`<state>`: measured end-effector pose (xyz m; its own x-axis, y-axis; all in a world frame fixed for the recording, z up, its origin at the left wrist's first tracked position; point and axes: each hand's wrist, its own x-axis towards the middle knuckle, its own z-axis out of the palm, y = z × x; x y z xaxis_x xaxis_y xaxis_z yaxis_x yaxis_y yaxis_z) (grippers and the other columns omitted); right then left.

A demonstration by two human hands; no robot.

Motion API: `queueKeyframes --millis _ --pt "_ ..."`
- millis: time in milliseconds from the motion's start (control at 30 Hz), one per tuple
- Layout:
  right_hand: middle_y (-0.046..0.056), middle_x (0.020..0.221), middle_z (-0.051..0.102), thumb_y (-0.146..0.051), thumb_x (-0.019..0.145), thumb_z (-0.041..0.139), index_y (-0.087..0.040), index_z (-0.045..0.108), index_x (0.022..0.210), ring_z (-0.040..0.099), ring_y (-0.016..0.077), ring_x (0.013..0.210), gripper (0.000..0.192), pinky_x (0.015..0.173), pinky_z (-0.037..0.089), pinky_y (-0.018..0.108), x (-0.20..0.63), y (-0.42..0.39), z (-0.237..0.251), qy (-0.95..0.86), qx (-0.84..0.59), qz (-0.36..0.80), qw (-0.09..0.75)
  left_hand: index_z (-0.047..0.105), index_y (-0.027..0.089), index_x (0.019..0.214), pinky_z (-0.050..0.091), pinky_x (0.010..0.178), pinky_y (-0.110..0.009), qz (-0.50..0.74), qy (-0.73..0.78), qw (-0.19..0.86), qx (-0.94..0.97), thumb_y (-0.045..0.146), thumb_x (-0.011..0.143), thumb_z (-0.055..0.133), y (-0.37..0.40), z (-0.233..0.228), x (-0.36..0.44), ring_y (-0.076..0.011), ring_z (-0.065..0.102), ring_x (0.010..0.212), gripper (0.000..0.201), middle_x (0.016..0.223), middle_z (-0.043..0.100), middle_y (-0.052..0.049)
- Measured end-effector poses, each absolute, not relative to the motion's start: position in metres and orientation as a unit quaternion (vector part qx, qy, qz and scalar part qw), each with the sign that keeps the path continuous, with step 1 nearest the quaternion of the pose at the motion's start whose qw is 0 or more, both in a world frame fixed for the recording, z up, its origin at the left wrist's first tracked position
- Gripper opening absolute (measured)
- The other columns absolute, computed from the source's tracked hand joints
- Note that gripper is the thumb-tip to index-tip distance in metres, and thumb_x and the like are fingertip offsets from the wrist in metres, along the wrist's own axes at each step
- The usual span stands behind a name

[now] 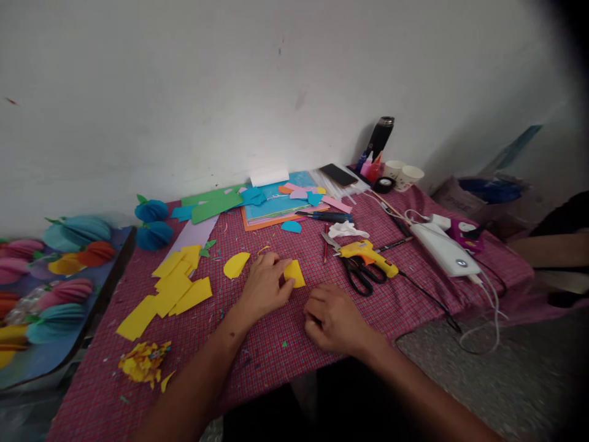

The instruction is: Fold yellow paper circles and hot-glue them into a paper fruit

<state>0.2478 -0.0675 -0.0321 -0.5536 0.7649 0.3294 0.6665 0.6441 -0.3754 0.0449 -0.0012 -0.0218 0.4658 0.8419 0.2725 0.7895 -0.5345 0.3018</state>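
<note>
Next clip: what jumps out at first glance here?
Two bare hands at the middle of a red checked tablecloth: the left hand presses on a yellow paper piece, the right hand rests beside it. Yellow paper offcuts lie to the left, a yellow glue gun over black scissors to the right. Folded paper flowers crowd the far left.

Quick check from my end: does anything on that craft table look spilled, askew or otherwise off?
Mostly normal craft clutter. A crumpled heap of yellow paper scraps sits near the front left edge of the red checked cloth, with tiny paper bits strewn about. A white cable droops off the right edge. The left hand rests on a yellow half-round piece.
</note>
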Motion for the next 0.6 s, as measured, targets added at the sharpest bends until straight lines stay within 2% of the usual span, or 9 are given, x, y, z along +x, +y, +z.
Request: queueKeyframes --millis 167,367,600 --pt "0.003 0.071 0.060 -0.015 0.077 0.054 -0.019 0.059 0.069 0.051 0.0175 0.072 0.011 0.072 0.037 0.033 0.2475 -0.0673 -0.0308 -0.866 -0.421 0.101 0.249 0.065 0.021 0.115 0.044 0.094 -0.047 0.193 0.497 0.053 0.844 0.037 0.086 0.063 -0.0043 -0.0176 0.0464 -0.0298 0.053 0.105 0.032 0.109 0.057 -0.010" --pt "0.002 0.071 0.060 -0.015 0.078 0.054 -0.019 0.059 0.069 0.051 0.0170 0.071 0.011 0.071 0.036 0.033 0.2468 -0.0674 -0.0286 -0.865 -0.426 0.097 0.245 0.067 0.022 0.108 0.043 0.096 -0.046 0.207 0.492 0.052 0.844 0.031 0.084 0.065 -0.0063 -0.0171 0.0484 -0.0292 0.052 0.107 0.025 0.110 0.057 -0.009" --pt "0.002 0.071 0.059 -0.015 0.078 0.055 -0.019 0.058 0.069 0.051 0.0172 0.072 0.011 0.070 0.036 0.032 0.2469 -0.0678 -0.0301 -0.861 -0.433 0.094 0.250 0.065 0.021 0.087 0.045 0.089 -0.042 0.251 0.499 0.084 0.825 0.025 0.085 0.062 -0.0004 -0.0254 0.0486 -0.0245 0.055 0.097 0.006 0.096 0.058 -0.006"
